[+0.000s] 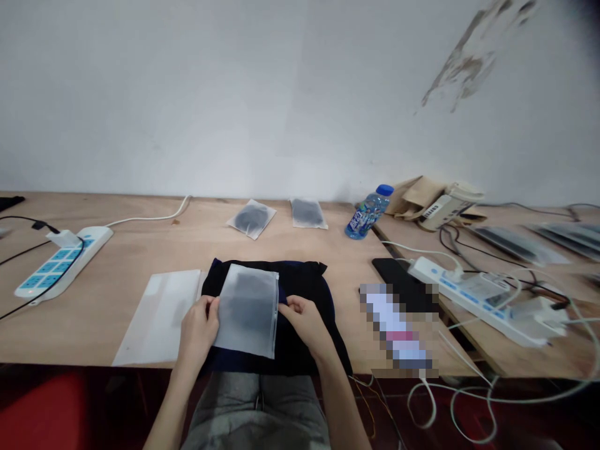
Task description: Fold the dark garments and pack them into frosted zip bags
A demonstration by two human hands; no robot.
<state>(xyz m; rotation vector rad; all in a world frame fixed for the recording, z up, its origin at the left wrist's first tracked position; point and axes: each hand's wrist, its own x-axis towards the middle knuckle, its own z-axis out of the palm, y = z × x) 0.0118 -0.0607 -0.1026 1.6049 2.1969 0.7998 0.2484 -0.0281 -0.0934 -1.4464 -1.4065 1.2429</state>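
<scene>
A frosted zip bag (246,312) with something dark inside lies over a black and dark blue cloth (309,281) at the table's front edge. My left hand (200,325) pinches the bag's left edge between thumb and fingers. At the zip side, my right hand (302,319) has its fingers closed at the bag's right edge; whether it grips the bag or the cloth is hard to make out. Left of the cloth lies a flat, whitish frosted bag (159,319), partly behind my left wrist.
Two small frosted bags with dark contents, a left one (252,219) and a right one (308,214), lie near the wall. A drink bottle (369,212) stands right of them. Power strips (63,262) with cables and a blurred-out phone (398,328) flank the work area.
</scene>
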